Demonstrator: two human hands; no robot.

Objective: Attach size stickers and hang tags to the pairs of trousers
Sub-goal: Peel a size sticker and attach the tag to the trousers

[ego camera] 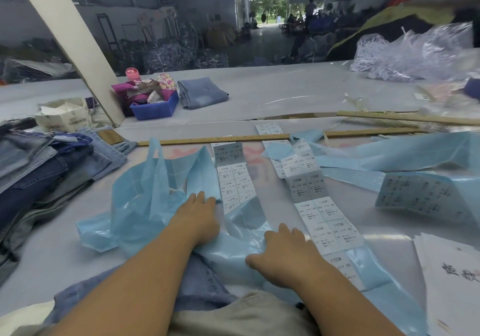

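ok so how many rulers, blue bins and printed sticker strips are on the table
wooden rulers: 2
blue bin: 1
sticker strips with printed labels: 2
total: 5

Two long strips of white size stickers on glossy blue backing are lying side by side on the table, the left strip [235,179] printed "1103#" with XL sizes and the right strip [320,211] running toward the near edge with XS labels. A pair of blue denim trousers [205,283] is lying at the near edge, partly under the blue backing. A stack of folded jeans [44,169] is resting at the left.
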